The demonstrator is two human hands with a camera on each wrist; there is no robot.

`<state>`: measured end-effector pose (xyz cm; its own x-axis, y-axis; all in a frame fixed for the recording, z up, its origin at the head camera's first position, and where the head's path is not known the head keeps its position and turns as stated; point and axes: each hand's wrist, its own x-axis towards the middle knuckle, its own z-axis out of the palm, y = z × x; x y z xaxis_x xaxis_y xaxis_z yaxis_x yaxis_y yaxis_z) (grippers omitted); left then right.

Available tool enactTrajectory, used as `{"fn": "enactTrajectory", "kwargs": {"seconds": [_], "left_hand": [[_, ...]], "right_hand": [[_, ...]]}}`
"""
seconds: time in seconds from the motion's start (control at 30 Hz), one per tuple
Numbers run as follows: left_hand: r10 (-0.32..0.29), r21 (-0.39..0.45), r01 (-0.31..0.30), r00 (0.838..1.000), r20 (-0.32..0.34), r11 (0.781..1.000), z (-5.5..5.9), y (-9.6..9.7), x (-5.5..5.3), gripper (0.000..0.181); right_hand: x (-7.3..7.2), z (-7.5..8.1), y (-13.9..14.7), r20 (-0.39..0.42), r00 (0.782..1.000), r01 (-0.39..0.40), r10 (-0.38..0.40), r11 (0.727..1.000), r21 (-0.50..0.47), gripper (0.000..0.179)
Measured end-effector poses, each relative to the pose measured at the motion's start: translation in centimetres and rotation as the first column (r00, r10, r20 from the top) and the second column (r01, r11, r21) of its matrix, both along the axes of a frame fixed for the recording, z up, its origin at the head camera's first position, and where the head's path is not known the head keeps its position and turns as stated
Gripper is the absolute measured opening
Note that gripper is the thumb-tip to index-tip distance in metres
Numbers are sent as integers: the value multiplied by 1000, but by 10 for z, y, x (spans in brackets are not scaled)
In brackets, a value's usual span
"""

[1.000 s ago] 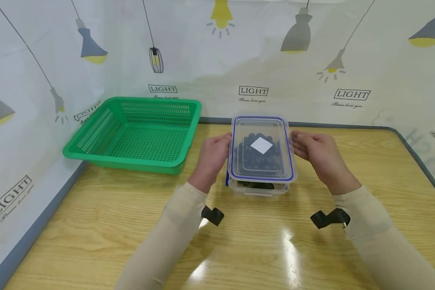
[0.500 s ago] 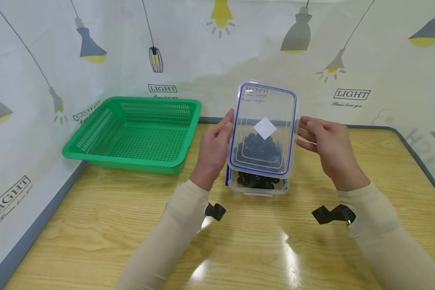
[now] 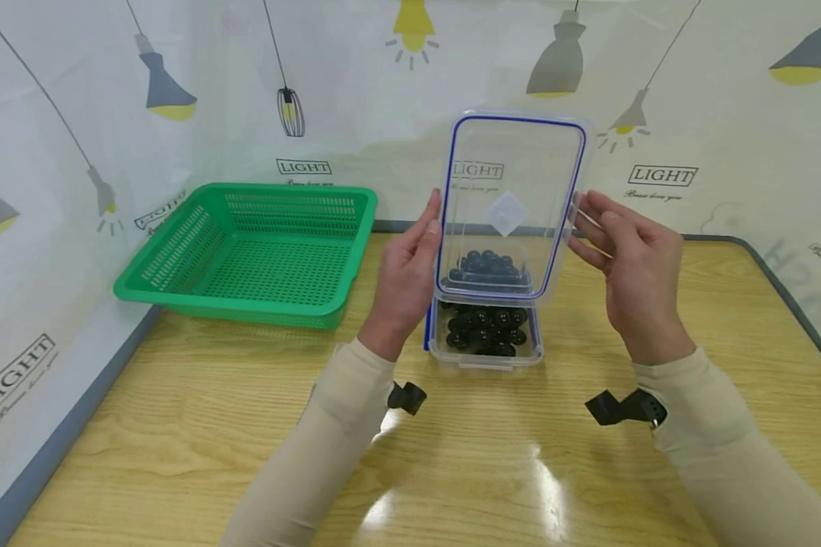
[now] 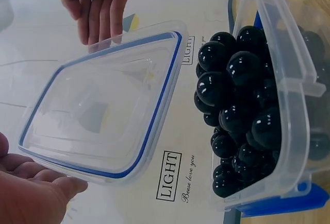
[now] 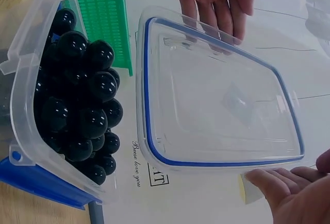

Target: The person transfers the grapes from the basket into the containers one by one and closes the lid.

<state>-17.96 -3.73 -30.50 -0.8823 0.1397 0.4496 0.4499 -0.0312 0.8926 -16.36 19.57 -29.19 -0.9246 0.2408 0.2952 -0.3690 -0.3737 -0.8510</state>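
Note:
A clear lid [image 3: 509,201] with a blue seal and a white diamond label stands raised and tilted between both hands. My left hand [image 3: 405,281] touches its left edge with fairly straight fingers. My right hand [image 3: 632,262] supports the opposite edge with its extended fingertips; neither thumb plainly wraps over the lid. Below the lid a clear food container [image 3: 486,361] sits on the table. Glossy black balls, grape-like [image 4: 242,85], are heaped inside it and show above its rim in both wrist views. A blue side clip [image 5: 46,185] hangs folded down on the container.
A green slotted basket [image 3: 280,311] stands at the left rear of the wooden table [image 3: 465,463]. Behind runs a white wall sheet [image 3: 369,114] printed with lamps, meeting the table's grey back edge. Both wrists wear black straps [image 3: 626,409].
Both hands have lifted the lid up off the container and tipped it toward upright. The black balls in the container now show uncovered at its front. Basket and container stay put.

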Motion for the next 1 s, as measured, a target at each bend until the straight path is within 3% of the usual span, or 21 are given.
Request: {"fn": "enactTrajectory", "kwargs": {"seconds": [0.1,0.33,0.5,0.6,0.73,0.83,1.0], "left_hand": [[-12,-25,12,1000,-16,1000,1,-1,1,45],[-83,55,87,993,-84,995,-1,-1,1,46],[-110,61,121,981,-159,991,-5,-1,-2,45],[-118,59,130,977,-178,990,-7,-1,-3,45],[-115,42,125,976,-186,991,-10,-3,-5,45],[-102,17,108,975,-196,994,-9,-3,-5,46],[-101,29,108,977,-190,994,-7,-4,-2,46]], "right_hand": [[0,0,-2,-38,999,22,-22,999,-23,31],[0,1,-7,-101,991,86,-84,996,19,26],[1,0,-2,-66,997,34,-28,995,90,29],[2,0,0,-29,999,-18,19,999,48,33],[3,0,0,-9,1000,-30,30,1000,6,32],[2,0,-3,-48,999,-9,9,1000,-1,31],[1,0,-7,-177,984,3,-20,996,-94,30]]}}
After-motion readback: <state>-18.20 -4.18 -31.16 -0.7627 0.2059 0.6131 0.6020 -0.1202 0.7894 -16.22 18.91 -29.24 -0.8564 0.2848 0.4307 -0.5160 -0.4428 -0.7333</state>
